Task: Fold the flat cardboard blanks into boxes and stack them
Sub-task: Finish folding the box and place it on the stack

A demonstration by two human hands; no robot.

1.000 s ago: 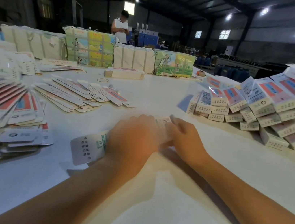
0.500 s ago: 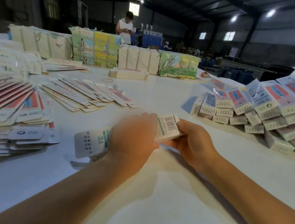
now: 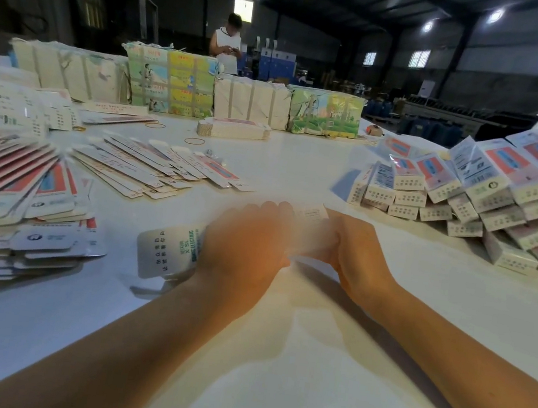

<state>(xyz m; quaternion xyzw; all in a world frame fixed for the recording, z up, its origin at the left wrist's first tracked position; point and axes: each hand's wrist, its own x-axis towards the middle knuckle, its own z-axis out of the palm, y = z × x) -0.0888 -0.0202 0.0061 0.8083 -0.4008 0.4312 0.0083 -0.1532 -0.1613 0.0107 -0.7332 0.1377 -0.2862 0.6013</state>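
Both hands are working one box (image 3: 167,252) at the table's (image 3: 271,377) centre. The left hand (image 3: 244,248) is wrapping round its middle, the printed flap sticking out toward 9 o'clock, while the right hand (image 3: 354,250) is gripping the other end — blurred, so probably pinching the end flap. Flat blanks (image 3: 13,195) are lying fanned at 9 o'clock, more blanks (image 3: 162,168) at 11. Folded boxes (image 3: 469,194) are sitting stacked at 2 o'clock. Bundles (image 3: 170,82) are lining the far edge at 12 — a person (image 3: 228,42) is standing behind them.
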